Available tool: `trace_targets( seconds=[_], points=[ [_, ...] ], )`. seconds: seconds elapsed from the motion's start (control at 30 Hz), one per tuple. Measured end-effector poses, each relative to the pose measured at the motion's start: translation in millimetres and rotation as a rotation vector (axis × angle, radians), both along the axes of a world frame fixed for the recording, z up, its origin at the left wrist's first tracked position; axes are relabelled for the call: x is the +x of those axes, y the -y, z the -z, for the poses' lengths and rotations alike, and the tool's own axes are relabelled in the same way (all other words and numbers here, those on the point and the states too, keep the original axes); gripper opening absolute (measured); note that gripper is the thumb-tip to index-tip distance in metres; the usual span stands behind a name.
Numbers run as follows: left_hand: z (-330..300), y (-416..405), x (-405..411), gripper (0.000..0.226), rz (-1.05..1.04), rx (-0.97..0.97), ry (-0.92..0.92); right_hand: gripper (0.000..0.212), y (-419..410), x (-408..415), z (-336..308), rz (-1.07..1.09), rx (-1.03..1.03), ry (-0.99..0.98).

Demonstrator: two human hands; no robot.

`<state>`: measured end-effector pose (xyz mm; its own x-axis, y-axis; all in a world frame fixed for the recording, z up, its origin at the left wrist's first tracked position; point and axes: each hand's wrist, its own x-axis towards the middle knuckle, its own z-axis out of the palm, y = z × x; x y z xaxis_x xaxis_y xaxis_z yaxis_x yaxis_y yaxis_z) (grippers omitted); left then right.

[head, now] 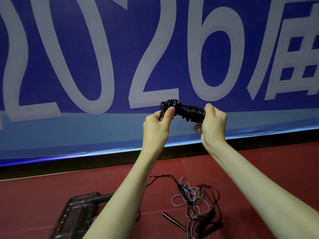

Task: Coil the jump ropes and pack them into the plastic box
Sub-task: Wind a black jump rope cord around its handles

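Scene: a person's two bare arms reach forward from the bottom of the view, over a dark red floor (51,187), in front of a blue banner (69,49) with large pale numerals.
Coiled rope: a black jump rope (187,110), wound in tight turns into a short thick bundle, is held up in the air at banner height between both hands.
Left hand: the left hand (158,125) pinches the bundle's left end, thumb pressed against the curled fingers over a loose bit of black cord.
Right hand: the right hand (214,123) has its fingers curled around the bundle's right end, gripping it.
Loose ropes: a tangle of grey and black ropes (196,199) lies on the floor below the right arm, with slim dark handles (173,220) beside it.
Box: the plastic box (74,214), dark and see-through, sits on the floor at lower left, partly hidden by the left forearm; what it holds cannot be made out.
Step in hand: this looks like the finish of winding one rope, securing its tail end.
Next move: probably tucking the loose end so the turns hold, then lowering the bundle well down and left into the box without letting it spring apart.
Remaining: the floor tangle is not yet coiled.
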<state>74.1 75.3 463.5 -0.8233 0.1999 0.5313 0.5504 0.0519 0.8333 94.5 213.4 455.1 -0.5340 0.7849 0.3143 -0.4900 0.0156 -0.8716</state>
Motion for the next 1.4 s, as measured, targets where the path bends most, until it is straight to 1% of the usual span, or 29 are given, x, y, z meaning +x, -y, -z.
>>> trace_targets(
  seconds=[0.13, 0.17, 0.27, 0.3, 0.4, 0.47, 0.53, 0.7, 0.77, 0.83, 0.9, 0.93, 1.0, 1.07, 1.1, 1.17, 1.23, 1.3, 1.33, 1.37, 1.4],
  points=[
    [6, -1, -3, 0.050, 0.032, -0.054, 0.188, 0.042, -3, 10, -3, 0.171, 0.372, -0.039],
    [9, 0, -4, 0.049, 0.049, -0.076, 0.212, 0.043, -4, 11, -2, 0.184, 0.403, -0.035],
    [14, 0, -4, 0.046, 0.103, -0.148, 0.246, 0.044, -8, 8, 9, 0.172, 0.345, 0.013],
    [16, 0, -4, 0.045, 0.133, -0.140, 0.267, 0.045, -9, 6, 14, 0.159, 0.324, 0.027],
    [17, 2, -6, 0.034, 0.298, -0.012, 0.407, 0.046, -14, 1, 19, 0.126, 0.323, 0.029],
    [16, 5, -8, 0.028, 0.377, 0.037, 0.470, 0.046, -17, 1, 18, 0.151, 0.413, 0.028],
    [12, 9, -10, 0.026, 0.388, 0.057, 0.497, 0.046, -17, 4, 17, 0.209, 0.543, 0.006],
    [5, 9, -5, 0.041, 0.306, -0.010, 0.533, 0.038, -21, 8, 13, 0.327, 0.822, -0.118],
    [5, 9, -3, 0.044, 0.305, -0.027, 0.546, 0.035, -22, 9, 11, 0.345, 0.888, -0.148],
    [5, 9, -3, 0.043, 0.323, -0.046, 0.547, 0.035, -23, 10, 12, 0.341, 0.887, -0.143],
    [3, 9, -4, 0.038, 0.374, -0.023, 0.560, 0.038, -23, 11, 13, 0.279, 0.839, -0.093],
    [2, 10, -5, 0.034, 0.400, 0.009, 0.570, 0.040, -23, 12, 12, 0.205, 0.799, -0.054],
    [-1, 15, -7, 0.026, 0.411, 0.049, 0.543, 0.040, -21, 16, 4, -0.031, 0.705, 0.001],
    [-3, 23, -9, 0.021, 0.362, -0.013, 0.430, 0.035, -23, 21, -4, -0.293, 0.602, 0.035],
    [-5, 27, -11, 0.022, 0.327, -0.070, 0.357, 0.035, -26, 23, -7, -0.390, 0.572, 0.065],
    [-7, 34, -11, 0.023, 0.275, -0.176, 0.251, 0.042, -33, 29, -11, -0.522, 0.591, 0.172],
    [-9, 38, -11, 0.020, 0.266, -0.283, 0.204, 0.057, -36, 36, -15, -0.609, 0.711, 0.339],
    [-10, 38, -8, 0.017, 0.265, -0.383, 0.166, 0.080, -33, 40, -17, -0.600, 0.956, 0.472],
    [-11, 37, -7, 0.017, 0.256, -0.410, 0.147, 0.091, -30, 39, -16, -0.560, 1.091, 0.502],
    [-13, 37, -5, 0.017, 0.241, -0.417, 0.132, 0.097, -26, 37, -14, -0.518, 1.199, 0.506],
    [-15, 36, -4, 0.017, 0.231, -0.416, 0.120, 0.099, -22, 35, -12, -0.480, 1.259, 0.488]
  ],
)
